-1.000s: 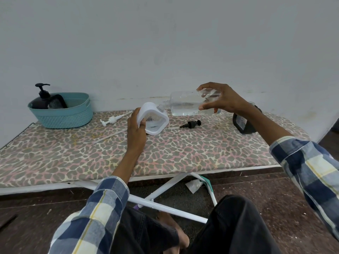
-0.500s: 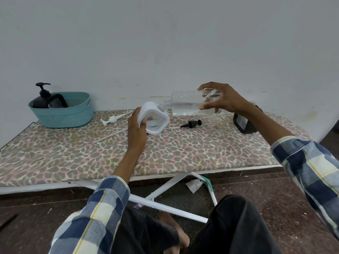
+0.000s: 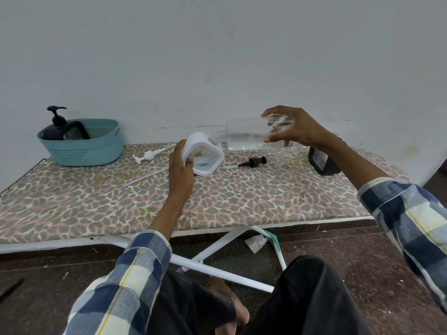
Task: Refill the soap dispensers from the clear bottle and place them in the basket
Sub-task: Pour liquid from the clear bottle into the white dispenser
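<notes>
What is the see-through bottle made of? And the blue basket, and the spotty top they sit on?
The clear bottle looks like thin glossy plastic: you see the liquid and wall through it. The teal basket seems moulded matte plastic, patterned like weaving. The spotted ironing board cover looks like printed fabric, soft and unshiny, probably padded.

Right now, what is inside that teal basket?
One black soap dispenser with its pump on leans in the teal basket. The basket wall hides its lower part and the basket floor.
</notes>
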Tool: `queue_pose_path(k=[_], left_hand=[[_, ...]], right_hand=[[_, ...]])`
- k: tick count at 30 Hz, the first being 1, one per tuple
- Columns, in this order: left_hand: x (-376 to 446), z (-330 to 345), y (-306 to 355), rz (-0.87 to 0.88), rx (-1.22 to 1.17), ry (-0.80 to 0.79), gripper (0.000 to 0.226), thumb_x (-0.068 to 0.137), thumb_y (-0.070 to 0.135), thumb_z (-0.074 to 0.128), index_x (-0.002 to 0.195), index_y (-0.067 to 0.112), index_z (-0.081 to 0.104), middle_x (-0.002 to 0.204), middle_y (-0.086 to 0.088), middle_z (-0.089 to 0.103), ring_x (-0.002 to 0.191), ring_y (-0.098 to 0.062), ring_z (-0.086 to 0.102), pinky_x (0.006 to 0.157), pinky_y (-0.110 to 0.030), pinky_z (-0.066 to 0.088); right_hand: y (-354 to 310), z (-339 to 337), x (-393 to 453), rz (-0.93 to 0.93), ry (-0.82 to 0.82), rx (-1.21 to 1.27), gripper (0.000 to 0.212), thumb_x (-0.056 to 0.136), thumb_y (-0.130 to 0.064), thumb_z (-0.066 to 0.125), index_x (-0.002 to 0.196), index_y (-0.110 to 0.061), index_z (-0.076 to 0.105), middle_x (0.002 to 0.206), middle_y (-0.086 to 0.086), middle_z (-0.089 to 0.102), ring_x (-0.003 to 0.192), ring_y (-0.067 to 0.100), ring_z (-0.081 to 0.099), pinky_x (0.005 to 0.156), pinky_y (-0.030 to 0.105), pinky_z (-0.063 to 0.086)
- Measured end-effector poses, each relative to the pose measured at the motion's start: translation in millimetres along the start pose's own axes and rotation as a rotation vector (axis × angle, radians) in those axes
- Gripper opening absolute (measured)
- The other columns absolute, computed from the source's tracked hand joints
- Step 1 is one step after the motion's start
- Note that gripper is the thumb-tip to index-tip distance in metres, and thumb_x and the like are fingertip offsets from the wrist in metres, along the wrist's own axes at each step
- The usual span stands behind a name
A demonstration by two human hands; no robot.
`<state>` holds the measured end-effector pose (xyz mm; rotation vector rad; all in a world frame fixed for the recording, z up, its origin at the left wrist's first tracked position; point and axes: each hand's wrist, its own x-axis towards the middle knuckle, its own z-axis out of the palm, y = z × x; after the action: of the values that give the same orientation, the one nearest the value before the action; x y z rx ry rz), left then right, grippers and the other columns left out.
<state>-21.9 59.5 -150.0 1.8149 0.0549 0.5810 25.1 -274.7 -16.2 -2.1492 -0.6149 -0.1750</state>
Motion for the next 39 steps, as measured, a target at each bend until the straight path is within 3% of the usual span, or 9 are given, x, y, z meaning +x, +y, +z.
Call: queue_pose_path(k=[8,20,27,39], left_hand=[[-1.0,0.6,2.1,0.003,0.005,0.006,0.052,0.113,0.018,0.047,0.163,0.028,0.037,0.164,0.0,0.039,0.146,-0.018,0.041,0.123,-0.05,0.039],[0.4,1.1,0.8,-0.007,-0.005,0.006,0.052,0.113,0.018,0.047,0.162,0.03,0.037,0.162,0.001,0.039,0.142,-0.015,0.041,0.122,-0.051,0.04],[-0.2,0.8,0.0,-0.01,-0.006,0.002,0.052,0.113,0.018,0.047,0.163,0.028,0.036,0.164,0.001,0.039,0.146,-0.019,0.041,0.123,-0.05,0.039],[-0.2,0.3,1.5,-0.015,-0.018,0.003,0.053,0.113,0.017,0.047,0.164,0.027,0.036,0.163,0.001,0.039,0.146,-0.019,0.041,0.123,-0.051,0.04]], right_hand=[[-3.1,-1.6,0.5,-0.013,-0.004,-0.034,0.061,0.07,-0.036,0.099,0.125,-0.033,0.073,0.126,0.005,0.072,0.107,0.028,0.075,0.071,0.056,0.067],[-3.2,-1.3,1.2,0.013,-0.002,-0.016,0.06,0.071,-0.031,0.1,0.125,-0.034,0.074,0.125,0.004,0.073,0.101,0.036,0.075,0.061,0.045,0.066],[-3.6,-1.2,1.5,0.007,-0.007,-0.027,0.06,0.071,-0.031,0.1,0.125,-0.034,0.074,0.126,0.004,0.072,0.103,0.035,0.075,0.063,0.054,0.066],[-5.1,-1.9,1.4,0.006,-0.006,-0.025,0.059,0.072,-0.031,0.1,0.125,-0.033,0.073,0.126,0.007,0.072,0.104,0.034,0.075,0.062,0.052,0.066]])
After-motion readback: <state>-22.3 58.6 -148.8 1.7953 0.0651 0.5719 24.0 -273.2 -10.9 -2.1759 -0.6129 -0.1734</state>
